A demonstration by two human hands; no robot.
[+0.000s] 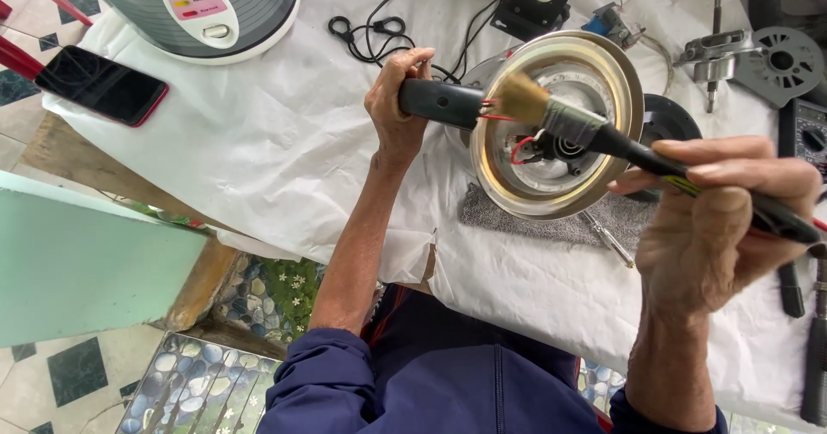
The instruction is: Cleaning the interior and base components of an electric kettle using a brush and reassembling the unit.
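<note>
Paintbrush (603, 137) with a black handle sits pinched in the fingers of my right hand (719, 219), its tan bristles touching the round metal fan motor housing (560, 124). My left hand (398, 98) is closed around the housing's black stem (439, 102), holding it tilted above a grey cloth (534, 219). A rice cooker (198, 8), phone (101, 85), black cables (379, 34) and a screwdriver (607, 238) lie around on the white sheet (258, 141).
</note>
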